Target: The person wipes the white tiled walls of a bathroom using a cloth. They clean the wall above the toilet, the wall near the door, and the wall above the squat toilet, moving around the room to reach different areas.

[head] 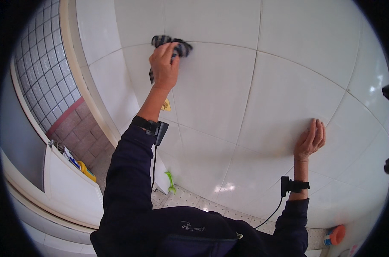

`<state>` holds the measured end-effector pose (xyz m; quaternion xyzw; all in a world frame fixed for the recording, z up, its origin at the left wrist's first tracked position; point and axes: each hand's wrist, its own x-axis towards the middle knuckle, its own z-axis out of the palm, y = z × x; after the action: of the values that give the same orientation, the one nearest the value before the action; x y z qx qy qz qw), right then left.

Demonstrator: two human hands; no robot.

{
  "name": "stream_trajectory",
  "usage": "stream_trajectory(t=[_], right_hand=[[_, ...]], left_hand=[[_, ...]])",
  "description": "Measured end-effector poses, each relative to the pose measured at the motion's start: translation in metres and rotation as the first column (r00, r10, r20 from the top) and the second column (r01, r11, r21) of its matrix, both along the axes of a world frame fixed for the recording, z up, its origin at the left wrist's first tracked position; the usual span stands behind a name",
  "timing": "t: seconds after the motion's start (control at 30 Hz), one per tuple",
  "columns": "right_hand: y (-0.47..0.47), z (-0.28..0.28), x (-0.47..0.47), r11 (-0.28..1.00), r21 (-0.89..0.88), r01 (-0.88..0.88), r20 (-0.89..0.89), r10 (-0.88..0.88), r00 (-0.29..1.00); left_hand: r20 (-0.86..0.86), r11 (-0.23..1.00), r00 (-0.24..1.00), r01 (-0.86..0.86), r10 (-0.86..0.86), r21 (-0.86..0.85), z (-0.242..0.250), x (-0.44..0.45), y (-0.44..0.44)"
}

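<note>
My left hand [165, 66] presses a bunched dark cloth with grey stripes [182, 48] against the white wall tiles [213, 83], high up near the corner on the left. Part of the cloth hangs below the palm. Lower right, my right hand [310, 139] rests against the same tiled wall with its fingers curled together. No object shows in it, though the palm side is hidden. Below my left hand, a yellow wall hook [166, 105] is partly covered by my forearm.
On the left stand an open white door [75, 183] and its frame [85, 74]. Beyond the door is a yellow container [87, 171]. A green plastic tool [170, 182] stands by the wall's foot. An orange-red tub [337, 235] is at lower right.
</note>
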<state>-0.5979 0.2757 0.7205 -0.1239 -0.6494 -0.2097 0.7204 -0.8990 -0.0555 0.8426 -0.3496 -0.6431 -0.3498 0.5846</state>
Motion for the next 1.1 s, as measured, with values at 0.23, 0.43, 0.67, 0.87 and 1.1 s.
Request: stream_trajectory(t=[0.23, 0.43, 0.67, 0.87, 1.1], right_hand=[[0.0, -0.004, -0.001, 1.0, 0.015, 0.01, 0.012, -0.01, 1.0], [-0.002, -0.001, -0.001, 1.0, 0.021, 0.004, 0.017, -0.004, 1.0], [-0.001, -0.001, 0.001, 1.0, 0.016, -0.019, 0.019, 0.019, 1.0], [-0.004, -0.003, -0.001, 1.0, 0.009, 0.001, 0.032, -0.002, 0.999], [-0.005, -0.004, -0.001, 1.0, 0.018, 0.024, 0.02, -0.024, 1.0]], left_hand=[[-0.163, 0.978, 0.987, 0.04, -0.006, 0.206, 0.012, -0.005, 0.017], [-0.137, 0.999, 0.99, 0.026, -0.029, -0.023, -0.012, 0.016, 0.02], [0.07, 0.974, 0.993, 0.079, -0.096, 0.212, -0.009, -0.001, 0.022], [-0.029, 0.964, 0.99, 0.143, -0.14, 0.225, -0.002, -0.008, 0.033], [-0.196, 0.847, 0.824, 0.514, -0.531, -0.135, -0.007, 0.081, 0.109]])
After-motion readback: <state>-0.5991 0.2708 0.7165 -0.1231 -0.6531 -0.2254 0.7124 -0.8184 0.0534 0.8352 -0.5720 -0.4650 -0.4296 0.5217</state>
